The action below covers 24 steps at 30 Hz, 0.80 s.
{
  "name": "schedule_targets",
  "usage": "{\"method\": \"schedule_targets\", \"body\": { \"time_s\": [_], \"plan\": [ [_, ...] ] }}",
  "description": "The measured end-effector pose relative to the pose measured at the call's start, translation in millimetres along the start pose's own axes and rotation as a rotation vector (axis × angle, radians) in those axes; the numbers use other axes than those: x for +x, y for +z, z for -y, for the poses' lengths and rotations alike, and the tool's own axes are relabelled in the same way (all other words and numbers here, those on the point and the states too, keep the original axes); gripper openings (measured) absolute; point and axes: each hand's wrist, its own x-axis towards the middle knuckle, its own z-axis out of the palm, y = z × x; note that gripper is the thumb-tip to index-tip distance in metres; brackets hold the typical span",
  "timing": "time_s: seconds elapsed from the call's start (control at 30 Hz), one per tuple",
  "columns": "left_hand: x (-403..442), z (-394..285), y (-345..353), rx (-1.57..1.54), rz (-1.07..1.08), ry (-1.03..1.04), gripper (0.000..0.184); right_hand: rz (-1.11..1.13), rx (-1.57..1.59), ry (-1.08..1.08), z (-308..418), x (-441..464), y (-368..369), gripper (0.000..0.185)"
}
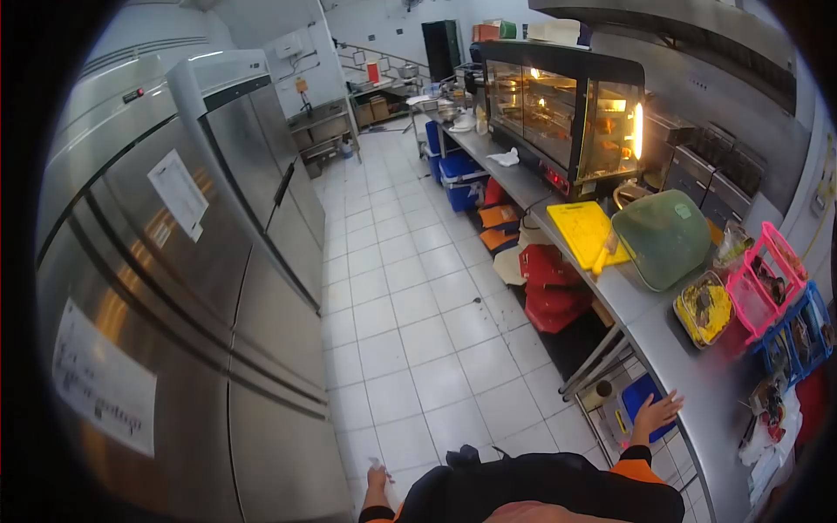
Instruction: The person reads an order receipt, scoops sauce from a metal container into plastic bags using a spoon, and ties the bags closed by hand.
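At the bottom of the view, low over the floor tiles, my left hand (377, 478) is closed. A small whitish bit pokes out above its fingers, too small to name. My right hand (656, 417) is open with fingers apart, beside the edge of the steel counter (689, 383), and nothing is in it. Nearest to it on the counter is a clear container of yellow food (704, 309). A pink basket (757, 296) and a blue basket (798, 336) stand behind that. Below the right hand, a blue item (643, 399) sits on the lower shelf.
Steel refrigerators (279, 366) line the left of the tiled aisle (401, 305). Farther along the counter are a green translucent tub (667, 240), a yellow cutting board (580, 228) and a lit display warmer (558, 113). Red containers (554, 288) and a blue bin (462, 179) are underneath.
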Motion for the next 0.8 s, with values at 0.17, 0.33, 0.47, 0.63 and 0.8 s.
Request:
{"method": "schedule_targets", "body": {
  "time_s": [0.17,0.33,0.47,0.63,0.8],
  "plan": [
    [139.2,-138.2,64.1,0.212,0.227,0.033,0.041,0.347,0.166,0.099,33.4,-48.0,17.4,0.076],
    [205.6,-208.2,156.5,0.238,0.565,0.095,0.049,1.495,-0.191,-0.435,-7.9,-151.6,140.4,0.052],
    [225.6,-242.6,186.7,0.804,0.978,0.297,0.041,1.763,-0.225,-0.32,70.5,-169.2,144.7,0.047],
    [279.0,-333.1,229.6,0.716,0.853,0.161,0.04,1.677,-0.034,-0.542,250.1,-117.7,235.4,0.042],
    [354.7,-443.3,280.7,0.474,0.598,0.17,0.04,1.132,0.492,-0.899,508.2,-25.8,299.7,0.04]
  ]
}}
